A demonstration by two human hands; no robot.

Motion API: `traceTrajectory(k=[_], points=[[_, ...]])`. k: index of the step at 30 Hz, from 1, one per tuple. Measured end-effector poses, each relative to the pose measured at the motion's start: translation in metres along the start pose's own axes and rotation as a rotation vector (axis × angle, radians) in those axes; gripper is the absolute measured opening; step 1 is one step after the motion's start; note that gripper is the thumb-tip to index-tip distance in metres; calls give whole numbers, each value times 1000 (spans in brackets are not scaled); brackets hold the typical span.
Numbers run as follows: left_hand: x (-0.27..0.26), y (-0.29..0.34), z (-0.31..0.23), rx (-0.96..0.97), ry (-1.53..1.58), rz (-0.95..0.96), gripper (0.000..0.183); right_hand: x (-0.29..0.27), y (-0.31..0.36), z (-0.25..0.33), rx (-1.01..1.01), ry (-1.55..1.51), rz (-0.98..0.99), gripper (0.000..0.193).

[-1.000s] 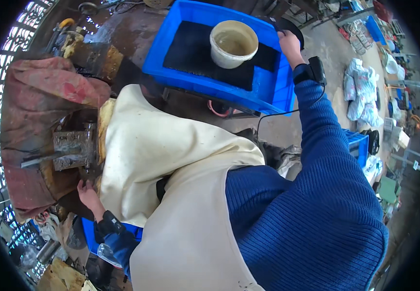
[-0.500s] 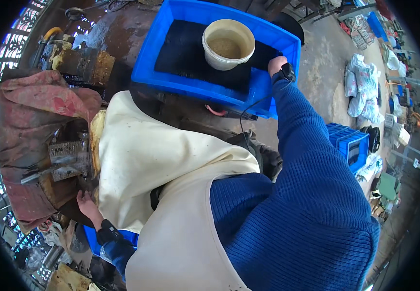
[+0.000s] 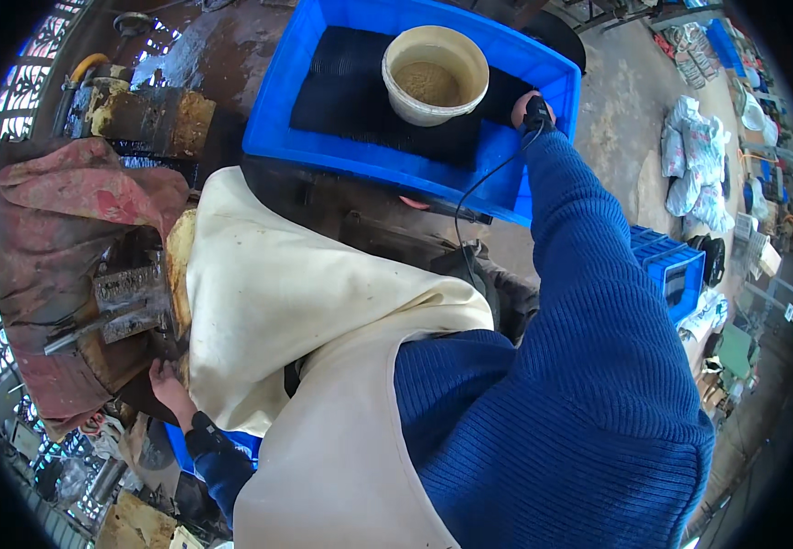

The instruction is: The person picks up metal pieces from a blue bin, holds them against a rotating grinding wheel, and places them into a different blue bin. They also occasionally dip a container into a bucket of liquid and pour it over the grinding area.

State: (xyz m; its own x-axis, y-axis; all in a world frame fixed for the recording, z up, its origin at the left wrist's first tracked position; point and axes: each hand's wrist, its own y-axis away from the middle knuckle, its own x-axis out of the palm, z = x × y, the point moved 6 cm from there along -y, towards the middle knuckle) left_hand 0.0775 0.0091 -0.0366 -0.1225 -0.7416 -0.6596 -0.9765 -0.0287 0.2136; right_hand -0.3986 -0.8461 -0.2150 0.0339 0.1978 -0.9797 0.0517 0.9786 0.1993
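Note:
At the far right end of a blue plastic tray (image 3: 396,186), my right hand (image 3: 526,110) reaches in over the dark, flat material (image 3: 350,91) lying there. Its fingers are curled downward, and whatever they hold is hidden behind the back of the hand. A pale round bucket (image 3: 435,78) with grainy tan stuff at its bottom stands on this material, just left of that hand. Low on the left, my left hand (image 3: 169,386) has its fingers spread beside a dirty metal machine part (image 3: 129,302), below the edge of a yellowish pad (image 3: 179,265). Nothing shows in it.
A stained reddish cloth (image 3: 58,265) drapes around the machine part. My cream apron (image 3: 305,274) spreads across my lap. A thin black cable (image 3: 462,206) hangs from my right wrist. Blue crates (image 3: 666,265) and white sacks (image 3: 694,151) stand on the floor at right.
My right hand has moved slightly inward, from the tray's right end wall to over the dark material. My left hand stays beside the machine part. The view has shifted a little.

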Motion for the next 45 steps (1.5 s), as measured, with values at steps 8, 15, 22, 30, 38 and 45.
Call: traceTrajectory(k=[8,15,22,30,38,45], points=[[1,10,-18,91,-190,-3,32,-3,-1,1,-36,119,66,29],[-1,3,-4,5,-114,-5,32,-7,42,2,183,85,-157,27],[-3,1,-2,33,-125,16,26,52,58,-16,-146,216,133,22],[-4,0,-1,73,-155,-2,26,52,59,-10,-270,169,216,19],[-2,-6,9,144,-164,-4,27,20,60,6,-584,368,158,17],[1,11,-17,299,-489,-121,33,-187,116,99,-944,175,-821,17]])
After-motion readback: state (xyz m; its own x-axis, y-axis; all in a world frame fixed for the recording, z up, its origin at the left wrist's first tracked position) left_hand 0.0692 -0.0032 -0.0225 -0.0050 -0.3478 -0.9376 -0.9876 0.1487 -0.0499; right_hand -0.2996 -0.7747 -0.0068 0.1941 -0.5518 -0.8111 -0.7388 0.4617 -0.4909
